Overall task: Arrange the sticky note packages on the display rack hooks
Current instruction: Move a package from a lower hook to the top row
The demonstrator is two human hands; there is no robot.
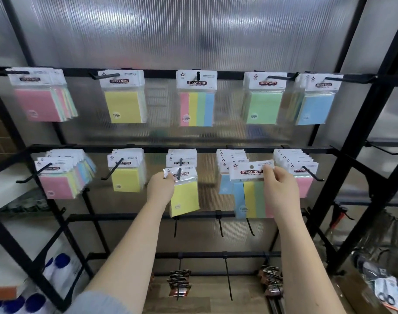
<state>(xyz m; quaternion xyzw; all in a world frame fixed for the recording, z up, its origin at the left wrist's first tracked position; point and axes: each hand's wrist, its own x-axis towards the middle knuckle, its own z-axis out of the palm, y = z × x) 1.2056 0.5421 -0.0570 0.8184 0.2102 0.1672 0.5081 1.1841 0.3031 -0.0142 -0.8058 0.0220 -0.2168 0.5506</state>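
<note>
The flat yellow sticky note package in a clear plastic sleeve (184,196) looks light, slightly floppy and slippery; its stiffer white card header is probably the best place to take hold. The left hand (160,188) pinches that header's corner, with the punched hole at the black centre hook (179,169) of the middle rail. Right of that hook, the right hand (280,191) pinches the header of a four-colour striped package (252,200), off any hook.

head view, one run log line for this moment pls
left hand: holds yellow pack at middle hook | right hand: holds striped pack, unhung
</note>
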